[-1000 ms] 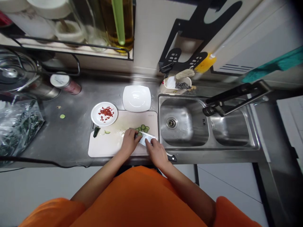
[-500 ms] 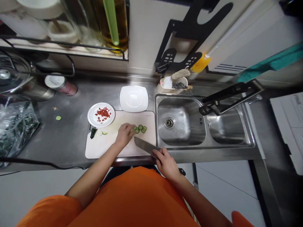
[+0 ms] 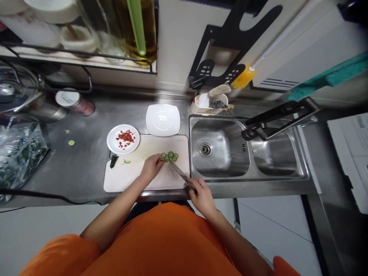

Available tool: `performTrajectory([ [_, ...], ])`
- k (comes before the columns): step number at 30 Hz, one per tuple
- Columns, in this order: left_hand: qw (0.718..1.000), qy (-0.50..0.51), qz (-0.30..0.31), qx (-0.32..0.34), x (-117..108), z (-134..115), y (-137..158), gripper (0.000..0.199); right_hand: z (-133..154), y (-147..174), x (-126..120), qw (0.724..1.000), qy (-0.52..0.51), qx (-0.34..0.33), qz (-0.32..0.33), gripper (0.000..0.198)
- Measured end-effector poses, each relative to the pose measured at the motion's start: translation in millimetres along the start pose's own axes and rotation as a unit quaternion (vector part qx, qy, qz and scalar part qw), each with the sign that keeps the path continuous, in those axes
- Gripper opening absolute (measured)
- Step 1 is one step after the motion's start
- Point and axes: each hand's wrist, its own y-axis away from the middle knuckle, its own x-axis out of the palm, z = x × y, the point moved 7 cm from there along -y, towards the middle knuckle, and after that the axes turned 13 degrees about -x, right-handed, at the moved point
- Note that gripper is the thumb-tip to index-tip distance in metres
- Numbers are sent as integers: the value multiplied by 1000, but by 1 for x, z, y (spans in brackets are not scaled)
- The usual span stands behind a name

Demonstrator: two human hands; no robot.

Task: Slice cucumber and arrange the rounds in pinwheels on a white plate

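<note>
Round green cucumber slices lie in a small cluster on the white cutting board. My left hand is at the left side of this cluster, its fingers pinched on what looks like a cucumber slice, mostly hidden by the fingertips. In my right hand is a kitchen knife, gripped at the handle. Its blade slants up and left, the tip close to the slices and the left fingertips. On the board's left part are a dark green end piece and pale green-edged scraps.
A white plate with chopped red pieces overlaps the board's upper left corner. Behind the board stands a square white plate. The double sink lies right, a plastic bag of greens far left. A rack overhangs the counter.
The knife has turned, its tip moving up and slightly right toward the slices. My left hand has moved slightly down, its fingers now pinched together beside the slices.
</note>
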Motion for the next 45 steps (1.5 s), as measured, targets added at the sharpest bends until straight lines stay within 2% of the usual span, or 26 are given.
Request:
performTrajectory([
  [4,980,63,-45,-182,-18,26,10,17,8,-13,10,1000,-7,-5,24,40],
  [6,968,78,-66,-230,-24,36,15,20,16,-21,17,999,5,-8,53,37],
  [8,964,80,-79,-242,-27,42,18,25,25,-28,24,996,28,-4,87,34],
  [12,973,44,-83,-209,-29,42,21,25,38,-38,36,987,70,20,145,33],
  [17,993,-6,-67,-101,-27,32,22,17,42,-45,43,979,103,32,175,36],
  [21,994,-44,-90,-53,-25,35,20,18,46,-47,43,971,119,40,201,34],
  [26,990,-74,-111,-50,-21,38,18,22,53,-52,40,967,125,45,219,40],
  [31,987,-64,-140,-39,-23,36,20,26,58,-53,38,966,132,55,215,35],
  [35,991,-47,-129,-7,-21,38,21,25,64,-50,40,962,148,53,223,36],
  [39,991,-38,-131,-9,-21,41,21,24,70,-47,45,953,160,45,252,37],
  [45,989,-44,-137,-12,-22,37,21,24,72,-49,47,955,159,43,247,39],
])
